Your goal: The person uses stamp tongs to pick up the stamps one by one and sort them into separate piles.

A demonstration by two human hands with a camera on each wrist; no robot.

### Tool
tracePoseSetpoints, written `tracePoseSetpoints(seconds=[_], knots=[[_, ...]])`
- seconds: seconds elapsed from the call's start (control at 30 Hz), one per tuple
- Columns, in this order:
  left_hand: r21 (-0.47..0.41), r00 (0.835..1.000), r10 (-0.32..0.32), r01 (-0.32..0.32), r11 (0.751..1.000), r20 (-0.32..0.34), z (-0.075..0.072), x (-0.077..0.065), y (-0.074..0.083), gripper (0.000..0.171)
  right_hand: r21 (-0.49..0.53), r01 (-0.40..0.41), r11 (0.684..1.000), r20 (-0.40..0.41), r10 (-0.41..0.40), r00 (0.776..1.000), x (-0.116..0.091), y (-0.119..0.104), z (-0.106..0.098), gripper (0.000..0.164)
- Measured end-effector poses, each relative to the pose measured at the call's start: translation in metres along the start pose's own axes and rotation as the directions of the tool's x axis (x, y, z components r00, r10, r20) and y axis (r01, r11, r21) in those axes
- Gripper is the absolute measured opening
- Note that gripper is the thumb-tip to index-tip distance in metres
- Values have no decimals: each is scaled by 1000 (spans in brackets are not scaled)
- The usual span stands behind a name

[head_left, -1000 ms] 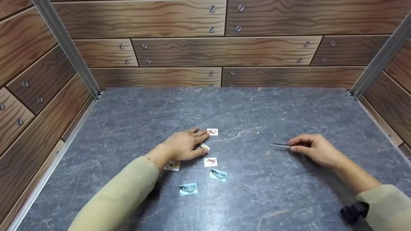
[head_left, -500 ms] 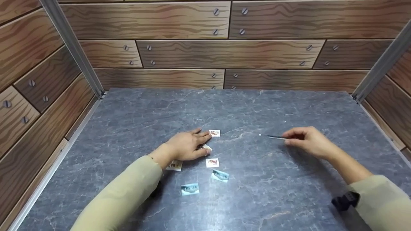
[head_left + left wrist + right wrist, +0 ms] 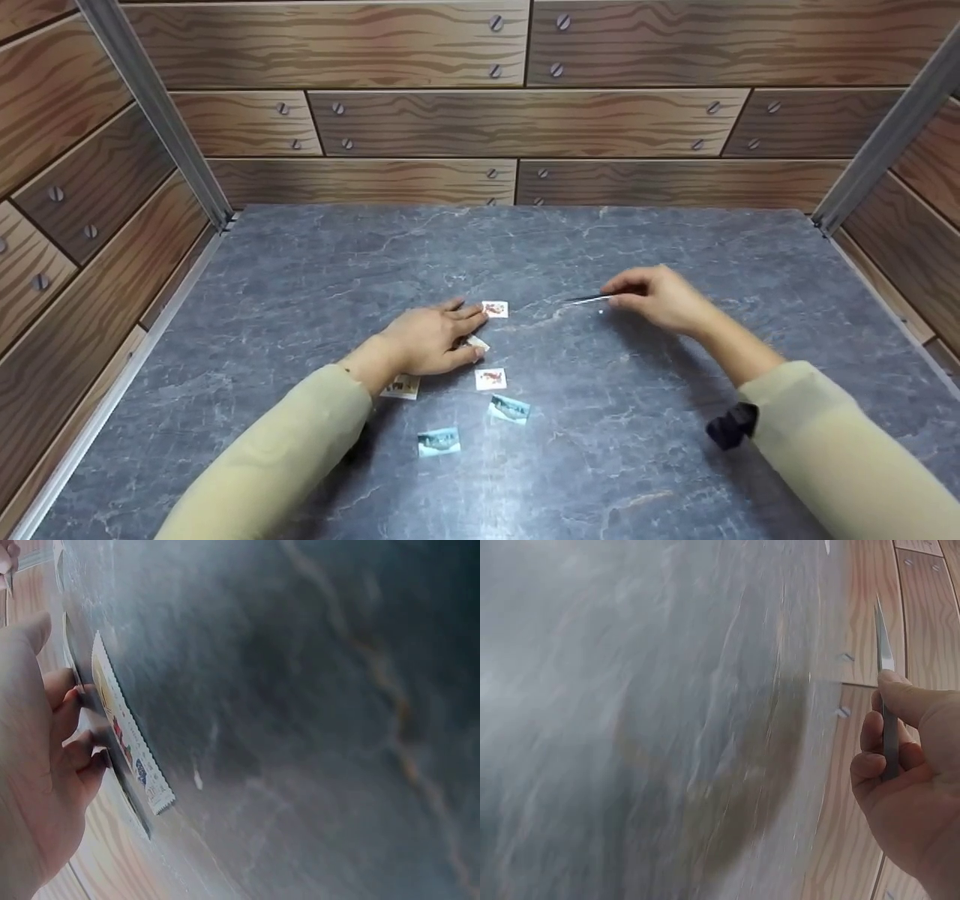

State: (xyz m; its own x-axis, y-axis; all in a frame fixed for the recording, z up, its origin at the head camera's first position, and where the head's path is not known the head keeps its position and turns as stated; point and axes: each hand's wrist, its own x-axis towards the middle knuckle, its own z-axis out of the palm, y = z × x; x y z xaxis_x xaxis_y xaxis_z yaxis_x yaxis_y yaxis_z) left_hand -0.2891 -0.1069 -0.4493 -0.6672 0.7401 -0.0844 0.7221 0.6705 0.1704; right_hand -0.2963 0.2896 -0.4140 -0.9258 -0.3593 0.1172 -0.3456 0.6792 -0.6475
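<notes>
My right hand (image 3: 664, 300) pinches a pair of slim metal tweezers (image 3: 886, 649), its pointed tips facing left above the table. In the head view, my left hand (image 3: 427, 341) rests palm down with fingers spread. Its fingertips touch a small white postage stamp with a red picture (image 3: 495, 309). Another stamp (image 3: 478, 343) shows partly under the thumb, and a yellowish one (image 3: 403, 387) lies partly hidden below the wrist. A stamp's toothed edge (image 3: 154, 784) shows beside the palm in the left wrist view.
Nearer me lie another red-pictured stamp (image 3: 491, 379) and two blue-green stamps, one to the right (image 3: 510, 409) and one to the left (image 3: 439, 442). A tiny white speck (image 3: 601, 312) sits on the grey marbled table (image 3: 562, 480). Wood-patterned walls (image 3: 420, 120) surround it.
My right hand has moved left and away from me with the tweezers, bringing their tips closer to the far stamp. The left hand has stayed in place.
</notes>
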Motion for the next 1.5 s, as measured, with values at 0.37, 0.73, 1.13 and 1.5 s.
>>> tracePoseSetpoints(seconds=[0.37,0.73,1.13,1.5], knots=[[-6,1000,-5,5,1000,14,-2,0,-1,73,60,1,998,-1,-1,1000,32,-11,20,17],[-2,1000,10,-10,1000,-1,0,1,-1,72,49,46,998,-11,-46,999,49,-11,45,14],[-7,1000,-6,6,1000,9,-2,0,0,72,39,6,999,-4,-6,1000,58,-16,59,16],[-6,1000,-17,17,1000,17,-1,1,0,72,9,8,1000,-4,-8,1000,58,-18,62,16]])
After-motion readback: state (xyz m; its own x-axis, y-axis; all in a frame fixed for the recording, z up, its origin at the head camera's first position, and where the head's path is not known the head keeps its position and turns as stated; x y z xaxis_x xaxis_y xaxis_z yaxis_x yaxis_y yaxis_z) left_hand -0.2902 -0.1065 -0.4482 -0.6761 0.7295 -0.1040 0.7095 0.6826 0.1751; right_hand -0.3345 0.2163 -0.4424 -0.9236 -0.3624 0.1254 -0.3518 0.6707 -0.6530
